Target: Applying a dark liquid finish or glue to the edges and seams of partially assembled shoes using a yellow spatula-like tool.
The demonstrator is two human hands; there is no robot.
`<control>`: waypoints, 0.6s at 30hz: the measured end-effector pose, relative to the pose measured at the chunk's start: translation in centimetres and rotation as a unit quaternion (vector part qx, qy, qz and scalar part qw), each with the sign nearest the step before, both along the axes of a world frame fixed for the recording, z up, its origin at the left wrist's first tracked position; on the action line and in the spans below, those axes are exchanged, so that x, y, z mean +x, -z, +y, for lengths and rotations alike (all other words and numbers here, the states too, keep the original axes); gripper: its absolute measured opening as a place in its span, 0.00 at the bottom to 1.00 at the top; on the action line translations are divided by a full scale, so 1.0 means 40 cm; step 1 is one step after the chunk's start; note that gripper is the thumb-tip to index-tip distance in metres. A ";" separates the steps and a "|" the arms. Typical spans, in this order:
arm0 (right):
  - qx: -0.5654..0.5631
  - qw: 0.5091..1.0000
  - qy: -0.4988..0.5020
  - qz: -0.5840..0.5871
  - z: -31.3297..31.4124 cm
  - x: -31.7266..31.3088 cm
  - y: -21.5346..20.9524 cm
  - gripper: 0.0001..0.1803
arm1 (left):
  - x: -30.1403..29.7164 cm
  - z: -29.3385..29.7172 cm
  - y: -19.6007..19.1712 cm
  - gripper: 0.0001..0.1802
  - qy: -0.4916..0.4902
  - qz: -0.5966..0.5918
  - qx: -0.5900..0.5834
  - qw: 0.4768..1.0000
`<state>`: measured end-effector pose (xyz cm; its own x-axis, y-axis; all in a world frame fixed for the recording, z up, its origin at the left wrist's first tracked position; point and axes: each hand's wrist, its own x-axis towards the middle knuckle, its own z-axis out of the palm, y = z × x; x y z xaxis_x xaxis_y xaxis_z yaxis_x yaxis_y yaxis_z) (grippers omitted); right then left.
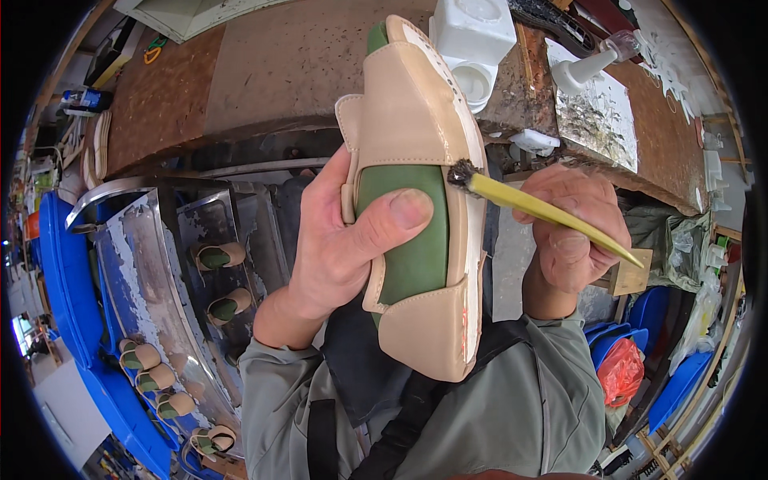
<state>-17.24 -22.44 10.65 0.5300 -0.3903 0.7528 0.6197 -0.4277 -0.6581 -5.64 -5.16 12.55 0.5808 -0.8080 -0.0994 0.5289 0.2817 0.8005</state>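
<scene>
My left hand (340, 232) grips a beige shoe upper (416, 104) mounted on a green last (416, 264), its thumb lying across the green middle. The shoe stands lengthwise in front of me, with its pale sole edge turned to the right. Between the fingers of my right hand (572, 228) is a brush with a flat yellow-green handle (536, 206). Its dark, clotted bristles (462, 174) lie against the shoe's right edge near the middle. Dark specks dot the rim toward the far end.
A brown workbench (280, 64) spans the far side. On it stand a white plastic container (474, 32), a nozzle bottle (592, 66) and a stained white sheet (596, 112). To my left, several beige-and-green shoes (228, 306) sit on a worn metal rack (140, 264). A red plastic bag (622, 372) is at right.
</scene>
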 end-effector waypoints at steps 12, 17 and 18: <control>0.026 0.998 -0.051 0.010 0.027 -0.041 0.019 0.13 | -0.002 0.000 0.006 0.30 -0.044 -0.016 -0.011 0.999; 0.017 0.996 -0.081 0.018 0.029 -0.060 0.020 0.11 | 0.004 0.002 0.003 0.29 -0.058 -0.053 -0.010 0.997; 0.016 0.996 -0.086 0.020 0.032 -0.064 0.020 0.10 | 0.005 0.003 0.004 0.29 -0.058 -0.052 -0.010 0.997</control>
<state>-19.78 -21.15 9.83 0.6201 -0.3151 0.7184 0.6550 -0.2961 -0.6952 -5.45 -5.04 12.40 0.6771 -0.7357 -0.0180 0.4064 0.3535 0.8426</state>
